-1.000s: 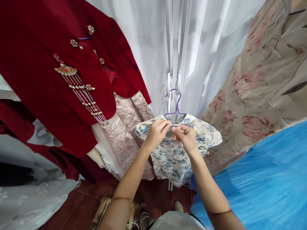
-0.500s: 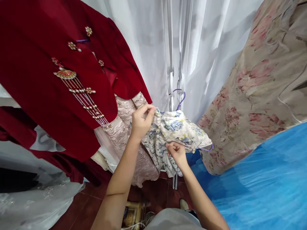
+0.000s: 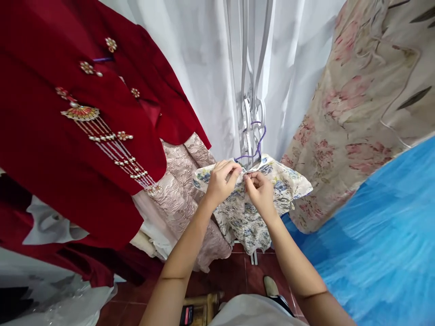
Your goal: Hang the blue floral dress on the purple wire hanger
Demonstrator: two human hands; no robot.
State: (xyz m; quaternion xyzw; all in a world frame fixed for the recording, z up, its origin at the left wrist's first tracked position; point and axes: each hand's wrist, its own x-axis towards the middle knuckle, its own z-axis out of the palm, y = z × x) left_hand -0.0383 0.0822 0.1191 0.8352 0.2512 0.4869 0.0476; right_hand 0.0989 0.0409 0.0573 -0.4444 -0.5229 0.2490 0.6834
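Observation:
A small white garment with a blue and yellow floral print (image 3: 251,222) hangs from a purple hanger (image 3: 261,140) in front of me. My left hand (image 3: 222,181) pinches the neckline edge on the left side. Close beside it, my right hand (image 3: 261,192) pinches the opposite edge at the front centre. Both sets of fingertips nearly meet just under the neck opening. Whatever small fastening may lie between them is hidden by my fingers. The garment's sleeves spread out to either side.
A red jacket (image 3: 136,131) with beaded brooches hangs at left over a pale pink textured skirt (image 3: 183,203). At right are a beige floral dress (image 3: 316,149) and bright blue fabric (image 3: 374,244). Behind stand a white rack (image 3: 249,68) and white curtains (image 3: 200,59). A wooden stool (image 3: 202,310) is below.
My right hand has risen from the garment's lower right to the neckline, and my left hand has shifted right and slightly down. The garment now faces me more squarely.

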